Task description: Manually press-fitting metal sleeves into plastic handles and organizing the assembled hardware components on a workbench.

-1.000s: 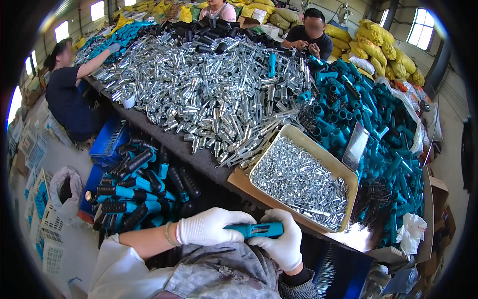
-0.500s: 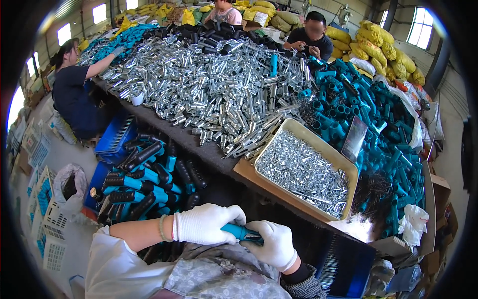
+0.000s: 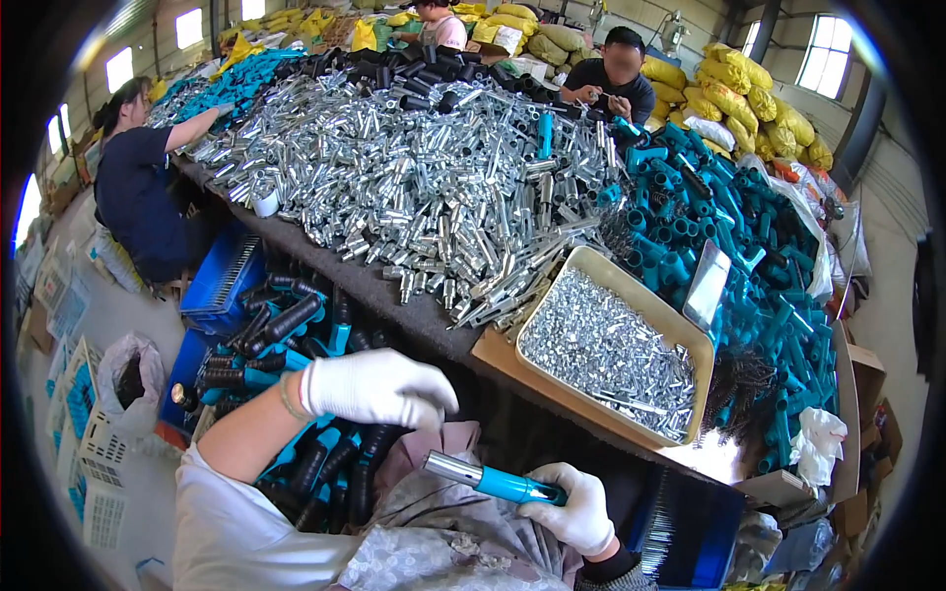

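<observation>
My right hand (image 3: 574, 507), in a white glove, is closed around the right end of a teal tube (image 3: 503, 483). A shiny metal sleeve sticks out of the tube's left end, pointing up and left above my lap. My left hand (image 3: 379, 388), also gloved, hangs above and to the left of the tube, apart from it. Its fingers are loosely bent and nothing shows in them. Below that wrist lie several teal pieces with black ribbed grips (image 3: 340, 458).
A cream tray (image 3: 702, 379) of small metal parts rests at the table's near edge. Behind it spread heaps of metal sleeves (image 3: 394, 187) and teal tubes (image 3: 680, 197). A phone (image 3: 707, 286) leans by the tray. Blue bins (image 3: 212, 295) stand at left. Other people work around the table.
My left hand has let go of the teal tube and moved up and left. My right hand has shifted slightly right and still holds the tube, whose metal end now shows.
</observation>
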{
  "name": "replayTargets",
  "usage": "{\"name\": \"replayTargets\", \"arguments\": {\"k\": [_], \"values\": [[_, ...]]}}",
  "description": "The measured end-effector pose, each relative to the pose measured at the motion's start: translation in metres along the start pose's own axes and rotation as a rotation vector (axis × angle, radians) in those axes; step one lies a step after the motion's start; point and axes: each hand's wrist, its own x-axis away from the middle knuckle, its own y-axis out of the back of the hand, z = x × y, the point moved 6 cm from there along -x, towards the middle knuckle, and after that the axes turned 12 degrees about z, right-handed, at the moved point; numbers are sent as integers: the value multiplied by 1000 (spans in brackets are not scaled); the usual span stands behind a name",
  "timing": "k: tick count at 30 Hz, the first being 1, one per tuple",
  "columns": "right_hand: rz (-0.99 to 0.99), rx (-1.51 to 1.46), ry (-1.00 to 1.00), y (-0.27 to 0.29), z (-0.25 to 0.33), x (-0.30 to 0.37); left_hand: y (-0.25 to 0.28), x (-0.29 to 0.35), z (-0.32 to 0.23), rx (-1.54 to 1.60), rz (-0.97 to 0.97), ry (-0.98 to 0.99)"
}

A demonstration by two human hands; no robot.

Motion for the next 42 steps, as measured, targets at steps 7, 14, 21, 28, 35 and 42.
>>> {"name": "replayTargets", "arguments": {"k": [7,14,21,28,35,42], "values": [[304,-187,-7,-24,-47,-55,166,-41,38,-332,-618,212],[714,-394,45,-70,-79,-136,356,-167,85,-806,-701,333],[886,-608,-152,-139,-91,-151,411,-219,136,-937,-612,491],[930,-730,-320,-76,-9,-190,379,-205,141,-711,-751,408],[700,-620,-332,-59,38,-235,340,-166,120,-559,-899,355],[605,-346,-314,-36,46,-313,379,-144,94,-350,-646,359]]}}
